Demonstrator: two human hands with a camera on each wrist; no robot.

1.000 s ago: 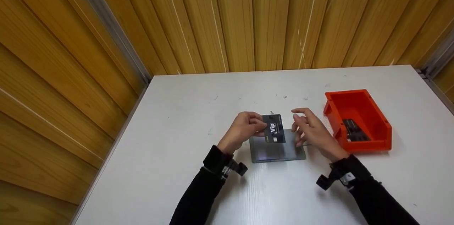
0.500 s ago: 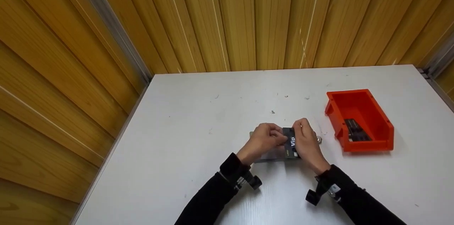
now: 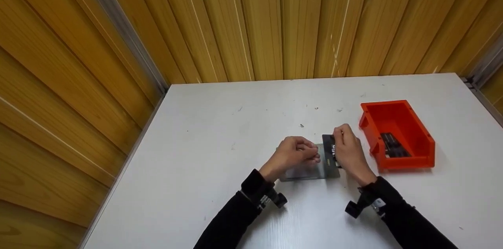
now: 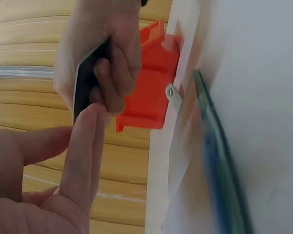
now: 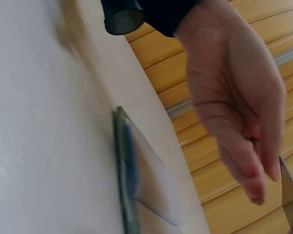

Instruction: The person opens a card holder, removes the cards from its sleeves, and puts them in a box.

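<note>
My right hand [image 3: 349, 154] grips a black card [image 3: 328, 151] marked "Vip", holding it raised and tilted. In the left wrist view the fingers wrap round one end of the card [image 4: 85, 78]. My left hand [image 3: 292, 156] is just to its left, fingers bent loosely with nothing held; the right wrist view shows its fingertips apart from the card [image 5: 289, 190]. Below both hands a flat, see-through, green-edged piece [image 3: 310, 174] lies on the table, partly hidden by them. A pale tab with a metal rivet [image 4: 172, 95] shows beside it.
An orange-red open bin [image 3: 426, 139] stands right of the hands, with several dark cards [image 3: 393, 147] lying in it. The white table [image 3: 220, 131] meets a yellow wood-look wall [image 3: 259, 25] at the back and another at the left.
The card has passed from my left hand to my right hand. Both hands came together over the clear piece, then the right hand drew the card away to the right.
</note>
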